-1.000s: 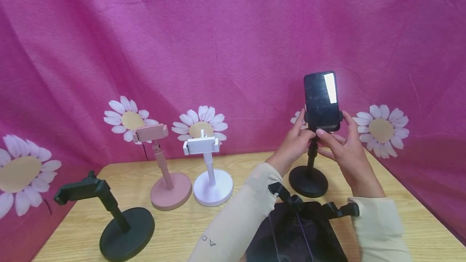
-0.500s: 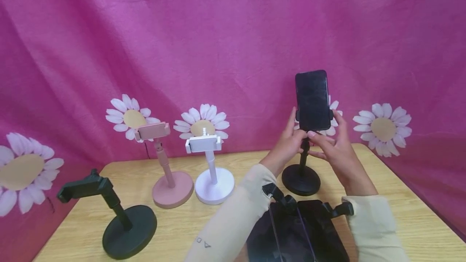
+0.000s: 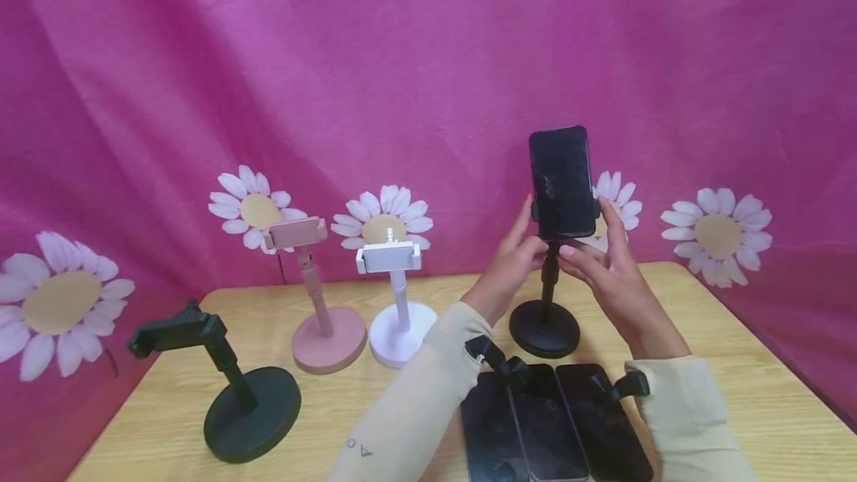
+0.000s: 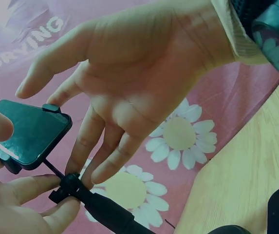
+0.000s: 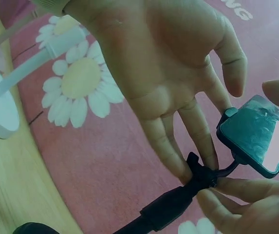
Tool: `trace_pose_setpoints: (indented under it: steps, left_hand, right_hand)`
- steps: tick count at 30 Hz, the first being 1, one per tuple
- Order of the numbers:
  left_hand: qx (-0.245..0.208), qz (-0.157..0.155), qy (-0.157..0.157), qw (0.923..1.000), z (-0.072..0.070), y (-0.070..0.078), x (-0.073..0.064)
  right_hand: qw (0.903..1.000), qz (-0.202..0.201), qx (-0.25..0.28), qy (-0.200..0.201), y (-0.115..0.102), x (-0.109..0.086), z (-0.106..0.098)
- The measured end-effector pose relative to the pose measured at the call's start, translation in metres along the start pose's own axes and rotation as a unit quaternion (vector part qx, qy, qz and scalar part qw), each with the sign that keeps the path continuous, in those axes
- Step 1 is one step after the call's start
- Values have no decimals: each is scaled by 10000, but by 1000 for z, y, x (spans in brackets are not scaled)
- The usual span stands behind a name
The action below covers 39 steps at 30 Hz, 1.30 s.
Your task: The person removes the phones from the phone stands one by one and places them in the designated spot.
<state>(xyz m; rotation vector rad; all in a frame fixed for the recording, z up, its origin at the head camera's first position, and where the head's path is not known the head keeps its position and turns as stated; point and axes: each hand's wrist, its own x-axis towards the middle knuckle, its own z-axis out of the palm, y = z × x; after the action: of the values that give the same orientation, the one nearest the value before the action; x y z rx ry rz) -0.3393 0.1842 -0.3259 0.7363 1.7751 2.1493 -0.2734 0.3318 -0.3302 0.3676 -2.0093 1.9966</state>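
Observation:
A black phone stand stands at the right of the table, with a dark phone upright in its clamp. My left hand and right hand hold the stand from both sides just below the phone. In the left wrist view, the index finger of the left hand touches one end of the clamp, while lower fingers lie against the neck joint. From the other side, fingers of the right hand reach the same joint. Both thumbs stand off in front of the phone.
Three dark phones, left, middle and right, lie side by side under my forearms. Left of them stand a white phone stand, a pink one and a dark green one. Behind hangs a pink daisy cloth.
The black stand with its phone has shifted left across the table, both hands moving along with it. My view has turned slightly left. The other stands have kept their places.

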Motion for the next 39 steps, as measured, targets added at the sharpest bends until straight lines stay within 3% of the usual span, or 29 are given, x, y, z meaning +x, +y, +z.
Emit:
trace_pose_setpoints:
  steps: [5, 9, 16, 23, 32, 39]
  left_hand:
    - [-281, 322, -182, 9989, -8, 8, -10]
    - [-31, 562, -333, 9979, -13, 21, -19]
    - [328, 970, -590, 9930, -18, 49, -51]
    - [467, 1037, -856, 9898, -27, 68, -87]
    - [468, 1213, -1224, 9839, -49, 85, -140]
    - [615, 981, -1217, 9858, -67, 90, -177]
  right_hand:
    - [9995, -139, 256, -126, -9, -4, 10]
    - [9982, -350, 435, -239, -23, -11, 17]
    - [9930, -738, 734, -551, -51, -31, 30]
    - [9865, -824, 1026, -973, -70, -54, 46]
    - [9765, -977, 1157, -1536, -81, -84, 74]
    - [9774, -582, 947, -1800, -86, -104, 97]
